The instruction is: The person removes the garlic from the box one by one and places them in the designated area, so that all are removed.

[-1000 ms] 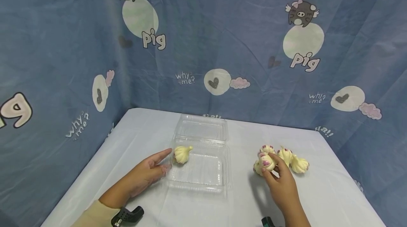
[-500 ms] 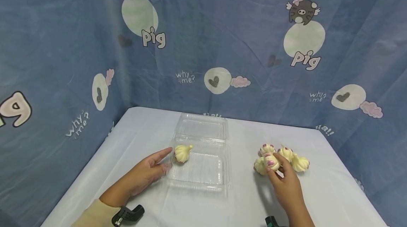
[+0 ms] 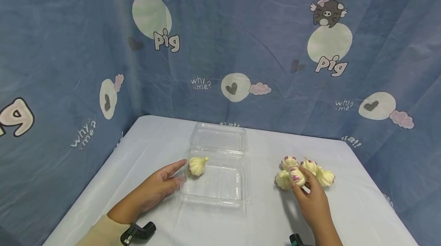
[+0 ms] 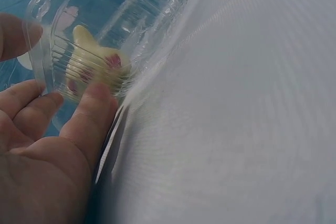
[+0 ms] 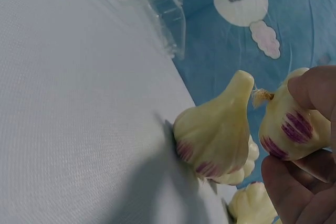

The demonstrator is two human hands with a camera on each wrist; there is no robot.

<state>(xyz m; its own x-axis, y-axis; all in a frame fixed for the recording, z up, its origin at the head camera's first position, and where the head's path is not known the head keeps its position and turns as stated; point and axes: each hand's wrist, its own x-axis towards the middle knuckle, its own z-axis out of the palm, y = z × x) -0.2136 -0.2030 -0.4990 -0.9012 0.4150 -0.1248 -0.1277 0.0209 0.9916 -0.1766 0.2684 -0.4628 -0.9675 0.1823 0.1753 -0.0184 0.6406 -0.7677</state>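
My right hand (image 3: 312,200) pinches a garlic bulb (image 3: 297,177) between thumb and fingers, in front of several other bulbs. Purple streaks mark the held bulb (image 5: 294,127) in the right wrist view, close beside a second garlic bulb (image 5: 218,132) standing stem up on the table. My left hand (image 3: 158,186) rests with extended fingers at the left side of a clear plastic clamshell box (image 3: 220,184), its lid folded back. Inside the box, near that side, lies one garlic bulb (image 3: 197,166). Through the ribbed wall, the left wrist view shows this bulb (image 4: 86,64) behind my fingertips.
Close to my right hand are more garlic bulbs (image 3: 325,177) on the white-covered table (image 3: 165,135). The box lid (image 3: 218,139) lies flat toward the back. A blue printed cloth (image 3: 206,47) hangs behind the table and along its left side.
My right hand has shifted a little to the right with the garlic bulb, baring more of the bulb to its left. The left hand and the box have stayed in place.
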